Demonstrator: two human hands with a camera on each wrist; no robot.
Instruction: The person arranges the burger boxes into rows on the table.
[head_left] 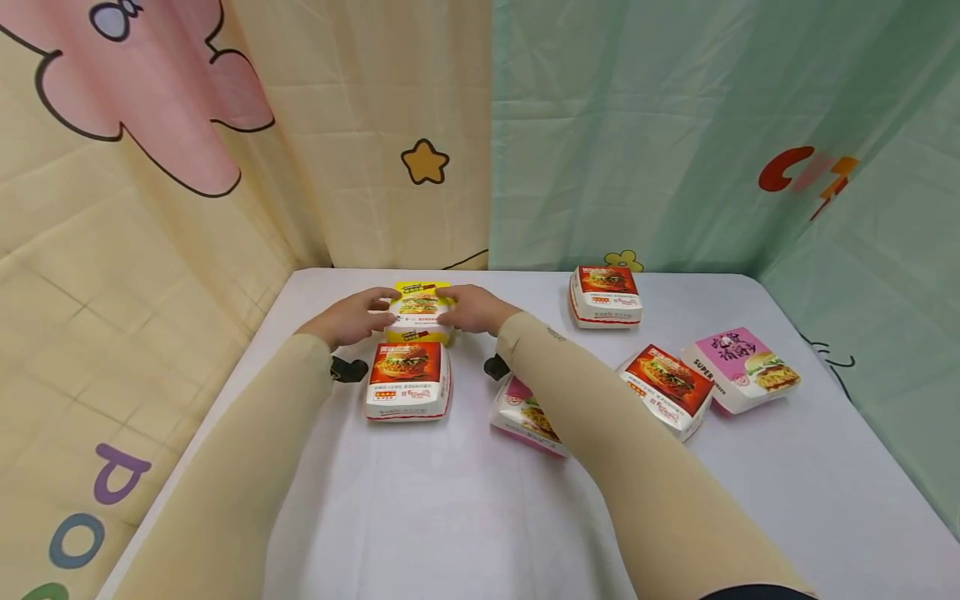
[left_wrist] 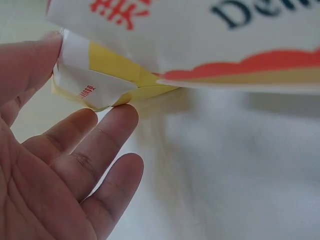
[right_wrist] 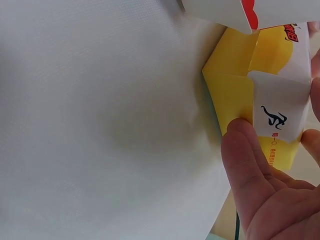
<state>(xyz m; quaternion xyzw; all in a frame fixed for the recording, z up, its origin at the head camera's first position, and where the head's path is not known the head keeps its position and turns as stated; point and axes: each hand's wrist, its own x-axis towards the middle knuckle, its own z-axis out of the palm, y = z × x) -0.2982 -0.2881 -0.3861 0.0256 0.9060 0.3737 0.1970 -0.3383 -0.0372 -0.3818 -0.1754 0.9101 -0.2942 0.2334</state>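
Observation:
A yellow and white burger box (head_left: 418, 310) is near the table's far edge, left of centre, with a burger picture on its lid. My left hand (head_left: 347, 317) holds its left side, fingers spread along the edge. On the opposite side my right hand (head_left: 478, 309) grips it. The right wrist view has fingertips (right_wrist: 241, 131) on the box's yellow and white side. Just in front is a red and white burger box (head_left: 408, 382); its printed wall (left_wrist: 200, 40) fills the top of the left wrist view.
A pink and white burger box (head_left: 525, 414) lies partly hidden under my right forearm. To the right are another red box (head_left: 667, 387) and a pink box (head_left: 742, 367) side by side. One more red box (head_left: 604, 296) sits at the back right. Curtains (head_left: 637, 142) border the white table.

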